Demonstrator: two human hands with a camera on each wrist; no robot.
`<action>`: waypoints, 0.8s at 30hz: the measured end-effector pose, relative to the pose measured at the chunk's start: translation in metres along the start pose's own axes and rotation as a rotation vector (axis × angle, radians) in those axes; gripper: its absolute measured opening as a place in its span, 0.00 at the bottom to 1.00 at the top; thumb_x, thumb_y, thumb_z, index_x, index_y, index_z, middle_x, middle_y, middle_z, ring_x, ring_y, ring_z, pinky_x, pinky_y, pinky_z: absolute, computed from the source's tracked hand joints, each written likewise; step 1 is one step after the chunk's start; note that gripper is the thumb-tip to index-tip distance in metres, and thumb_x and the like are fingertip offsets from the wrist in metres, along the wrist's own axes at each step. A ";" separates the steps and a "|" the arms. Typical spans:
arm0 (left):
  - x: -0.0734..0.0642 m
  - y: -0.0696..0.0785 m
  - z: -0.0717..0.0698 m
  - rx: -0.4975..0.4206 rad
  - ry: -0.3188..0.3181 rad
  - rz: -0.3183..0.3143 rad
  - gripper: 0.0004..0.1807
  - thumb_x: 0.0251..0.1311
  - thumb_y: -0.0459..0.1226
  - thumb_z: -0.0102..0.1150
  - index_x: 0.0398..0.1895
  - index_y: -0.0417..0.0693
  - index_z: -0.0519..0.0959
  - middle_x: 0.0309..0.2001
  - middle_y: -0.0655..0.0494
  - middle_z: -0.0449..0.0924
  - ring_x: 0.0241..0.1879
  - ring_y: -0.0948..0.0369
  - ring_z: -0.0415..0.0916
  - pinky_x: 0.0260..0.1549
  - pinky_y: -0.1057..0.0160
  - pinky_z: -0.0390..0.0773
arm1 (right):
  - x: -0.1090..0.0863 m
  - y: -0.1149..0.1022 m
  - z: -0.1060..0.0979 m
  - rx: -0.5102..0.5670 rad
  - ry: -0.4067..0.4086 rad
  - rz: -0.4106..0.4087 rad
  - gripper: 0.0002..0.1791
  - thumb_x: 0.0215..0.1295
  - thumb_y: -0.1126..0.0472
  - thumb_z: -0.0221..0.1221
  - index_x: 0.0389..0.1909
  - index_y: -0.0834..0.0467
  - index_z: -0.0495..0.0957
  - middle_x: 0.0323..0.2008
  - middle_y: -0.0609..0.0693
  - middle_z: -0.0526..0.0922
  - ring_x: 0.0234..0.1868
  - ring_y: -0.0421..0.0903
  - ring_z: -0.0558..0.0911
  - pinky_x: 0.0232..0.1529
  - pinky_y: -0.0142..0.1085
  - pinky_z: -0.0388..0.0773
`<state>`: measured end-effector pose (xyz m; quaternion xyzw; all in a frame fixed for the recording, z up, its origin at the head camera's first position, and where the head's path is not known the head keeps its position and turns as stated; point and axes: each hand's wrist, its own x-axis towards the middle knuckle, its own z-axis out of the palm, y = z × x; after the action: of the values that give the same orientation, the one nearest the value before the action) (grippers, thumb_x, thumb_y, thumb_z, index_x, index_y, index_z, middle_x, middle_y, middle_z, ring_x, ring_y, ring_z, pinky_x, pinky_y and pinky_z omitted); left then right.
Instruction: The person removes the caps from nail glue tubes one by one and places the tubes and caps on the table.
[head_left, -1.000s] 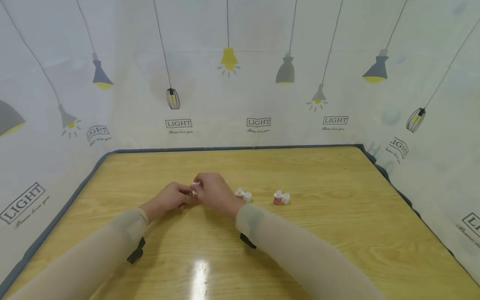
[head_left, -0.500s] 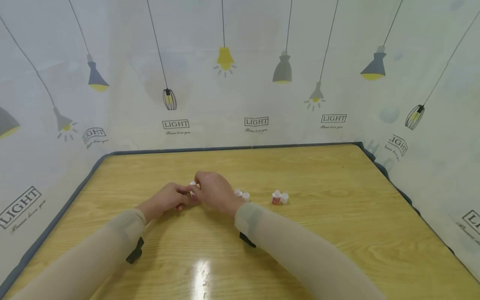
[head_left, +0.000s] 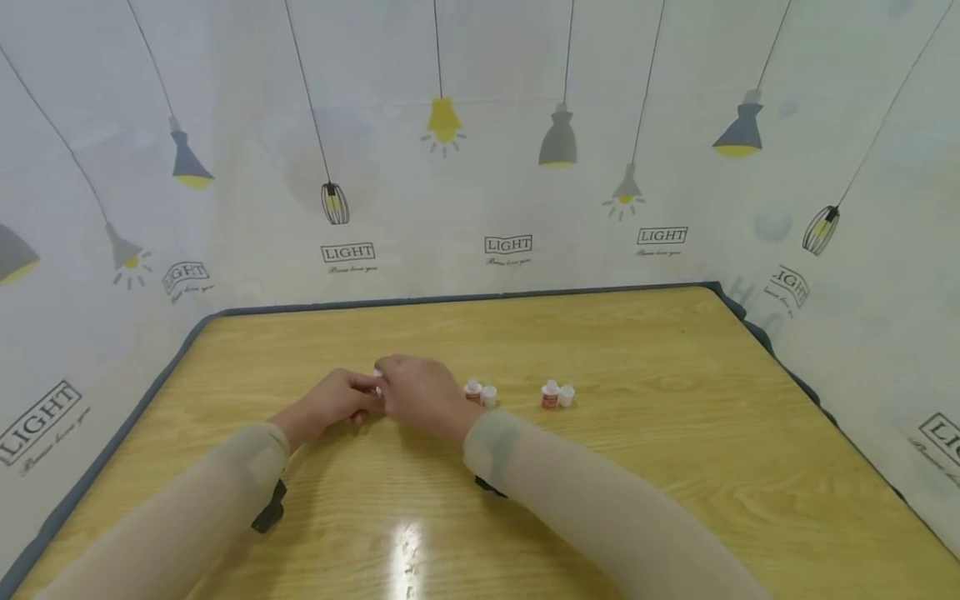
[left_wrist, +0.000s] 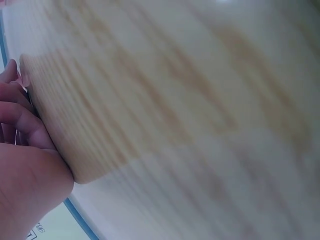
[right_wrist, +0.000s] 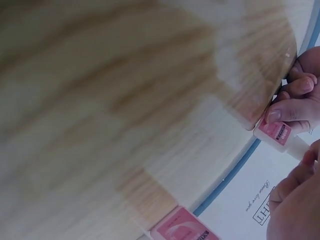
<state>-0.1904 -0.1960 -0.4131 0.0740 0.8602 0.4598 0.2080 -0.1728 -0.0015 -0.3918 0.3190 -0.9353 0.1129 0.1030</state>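
Observation:
In the right wrist view, my left hand (right_wrist: 300,102) holds a small white bottle (right_wrist: 274,132) with a red label, its thumb against the label side. My right hand (right_wrist: 296,197) pinches the white top (right_wrist: 298,146) of that bottle. From the head, my left hand (head_left: 335,398) and right hand (head_left: 418,393) meet left of the table's middle, and mostly hide the bottle; a bit of white shows between the fingertips. Part of my left hand (left_wrist: 20,120) also appears at the edge of the left wrist view.
To the right of my hands stands a similar bottle (head_left: 472,393) with a white cap (head_left: 489,396) beside it. Farther right are another red-labelled bottle (head_left: 550,395) and its neighbouring white cap (head_left: 567,396). The wood-grain table (head_left: 600,475) meets a lamp-printed cloth (head_left: 435,267) behind.
My right hand has turned at the wrist and come slightly lower and nearer, uncovering more of the closest standing bottle. The left hand keeps its hold almost unmoved.

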 end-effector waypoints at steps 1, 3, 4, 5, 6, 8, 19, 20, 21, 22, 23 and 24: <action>-0.001 -0.001 0.000 0.003 -0.003 0.008 0.24 0.69 0.35 0.65 0.67 0.39 0.81 0.22 0.62 0.77 0.21 0.66 0.71 0.26 0.67 0.74 | 0.000 -0.001 0.001 -0.010 0.002 0.000 0.19 0.84 0.49 0.51 0.63 0.54 0.82 0.56 0.46 0.90 0.53 0.41 0.90 0.50 0.34 0.87; -0.002 -0.001 0.000 0.003 -0.005 0.005 0.23 0.69 0.36 0.65 0.66 0.39 0.82 0.22 0.62 0.77 0.21 0.66 0.71 0.28 0.67 0.75 | -0.001 -0.001 0.003 -0.011 0.009 0.018 0.21 0.85 0.47 0.49 0.63 0.53 0.81 0.55 0.46 0.90 0.51 0.40 0.90 0.49 0.34 0.87; -0.002 -0.001 0.000 0.000 -0.004 -0.002 0.21 0.69 0.36 0.66 0.64 0.40 0.84 0.22 0.62 0.77 0.22 0.66 0.71 0.29 0.67 0.75 | -0.001 -0.001 0.003 -0.002 0.010 0.035 0.21 0.86 0.46 0.48 0.63 0.53 0.80 0.54 0.46 0.90 0.48 0.40 0.90 0.46 0.35 0.87; -0.002 -0.001 0.000 0.000 -0.005 -0.007 0.21 0.69 0.37 0.67 0.63 0.40 0.85 0.23 0.62 0.77 0.22 0.66 0.71 0.29 0.67 0.75 | -0.001 -0.001 0.004 0.004 0.010 0.052 0.21 0.86 0.45 0.47 0.62 0.53 0.80 0.51 0.45 0.90 0.44 0.40 0.90 0.43 0.35 0.87; -0.002 0.000 -0.001 -0.005 -0.004 -0.014 0.20 0.69 0.38 0.67 0.62 0.41 0.85 0.23 0.62 0.77 0.22 0.66 0.71 0.30 0.67 0.75 | -0.001 -0.001 0.004 0.011 0.010 0.068 0.22 0.86 0.44 0.47 0.62 0.53 0.79 0.50 0.45 0.90 0.41 0.39 0.89 0.40 0.34 0.86; -0.002 0.000 -0.001 -0.003 -0.002 -0.017 0.20 0.69 0.38 0.68 0.62 0.42 0.85 0.24 0.62 0.78 0.22 0.66 0.71 0.30 0.67 0.76 | -0.001 0.000 0.004 0.013 0.012 0.087 0.21 0.86 0.42 0.47 0.60 0.53 0.79 0.45 0.44 0.89 0.34 0.38 0.85 0.34 0.33 0.84; 0.000 -0.003 -0.002 0.024 0.030 -0.020 0.12 0.69 0.37 0.67 0.51 0.42 0.89 0.22 0.63 0.77 0.23 0.65 0.72 0.33 0.66 0.76 | -0.001 -0.007 0.007 -0.166 0.027 0.099 0.25 0.84 0.34 0.43 0.39 0.50 0.73 0.25 0.43 0.73 0.16 0.40 0.70 0.16 0.32 0.67; 0.000 -0.004 -0.001 0.023 0.035 -0.021 0.11 0.68 0.36 0.66 0.49 0.41 0.89 0.23 0.62 0.78 0.23 0.65 0.72 0.33 0.66 0.76 | -0.001 -0.008 0.008 -0.177 0.040 0.110 0.27 0.83 0.32 0.42 0.37 0.50 0.71 0.23 0.43 0.71 0.15 0.40 0.69 0.15 0.32 0.66; 0.001 -0.004 -0.001 0.022 0.042 -0.024 0.10 0.68 0.35 0.66 0.47 0.42 0.90 0.24 0.62 0.78 0.23 0.65 0.72 0.32 0.66 0.75 | -0.002 -0.009 0.009 -0.183 0.055 0.119 0.29 0.82 0.30 0.42 0.35 0.50 0.70 0.21 0.43 0.70 0.15 0.40 0.68 0.14 0.32 0.64; 0.001 -0.004 -0.001 0.022 0.046 -0.026 0.09 0.68 0.35 0.65 0.46 0.41 0.89 0.25 0.61 0.79 0.23 0.65 0.72 0.31 0.67 0.75 | -0.002 -0.010 0.010 -0.177 0.070 0.133 0.30 0.81 0.28 0.42 0.33 0.50 0.70 0.20 0.43 0.70 0.14 0.41 0.68 0.14 0.32 0.63; 0.001 -0.004 -0.001 0.022 0.047 -0.030 0.09 0.68 0.34 0.65 0.45 0.41 0.89 0.26 0.61 0.79 0.23 0.65 0.73 0.30 0.67 0.75 | -0.002 -0.011 0.010 -0.168 0.079 0.145 0.31 0.80 0.27 0.42 0.32 0.50 0.69 0.19 0.43 0.70 0.14 0.41 0.68 0.14 0.32 0.63; 0.001 -0.003 -0.001 0.021 0.046 -0.032 0.08 0.68 0.34 0.65 0.45 0.41 0.89 0.27 0.60 0.79 0.23 0.65 0.73 0.30 0.67 0.75 | -0.002 -0.011 0.010 -0.157 0.079 0.157 0.31 0.80 0.27 0.42 0.31 0.50 0.69 0.19 0.43 0.69 0.14 0.41 0.68 0.14 0.33 0.63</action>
<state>-0.1915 -0.1983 -0.4158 0.0519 0.8706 0.4490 0.1946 -0.1657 -0.0121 -0.4004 0.2312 -0.9585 0.0595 0.1555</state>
